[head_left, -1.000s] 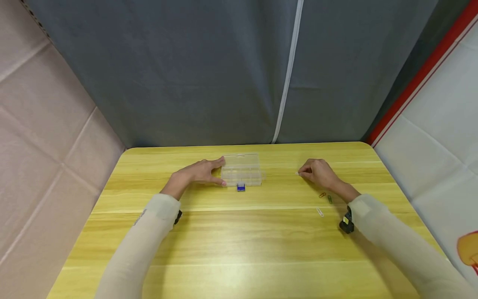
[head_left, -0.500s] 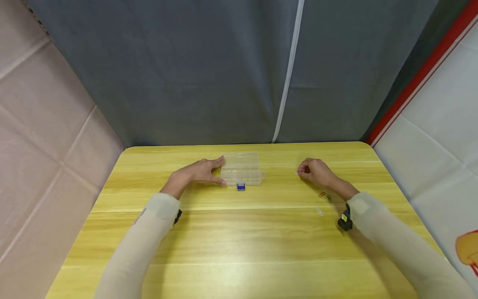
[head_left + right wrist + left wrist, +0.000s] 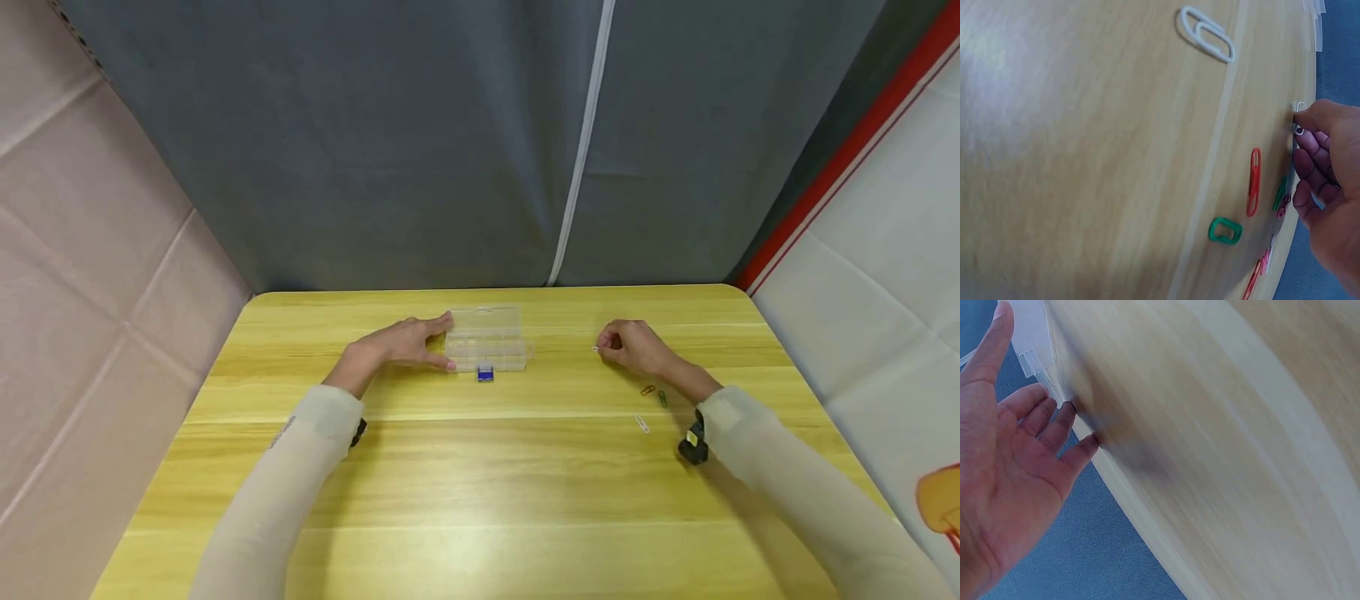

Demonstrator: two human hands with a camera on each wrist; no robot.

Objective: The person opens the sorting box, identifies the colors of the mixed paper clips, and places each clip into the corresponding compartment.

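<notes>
A clear plastic compartment box (image 3: 486, 336) lies at the far middle of the wooden table (image 3: 480, 483). My left hand (image 3: 444, 342) rests against the box's left end, fingers straight and thumb along its near corner. In the left wrist view its fingertips (image 3: 1067, 411) touch the box (image 3: 1030, 328). A small blue item (image 3: 484, 375) sits just in front of the box. Right of the box, my right hand (image 3: 602, 347) pinches a white paper clip (image 3: 596, 348) low over the table. The right wrist view also shows that clip (image 3: 1299, 117) between thumb and forefinger.
Loose paper clips lie near my right wrist: an orange one (image 3: 647, 389), a green one (image 3: 662, 398) and a white one (image 3: 642, 423). The right wrist view shows several more coloured clips (image 3: 1254, 181) under the hand. A grey curtain (image 3: 450, 142) hangs behind the table.
My right hand has shifted very slightly toward the far left with the white clip. The left hand and the box have not moved.
</notes>
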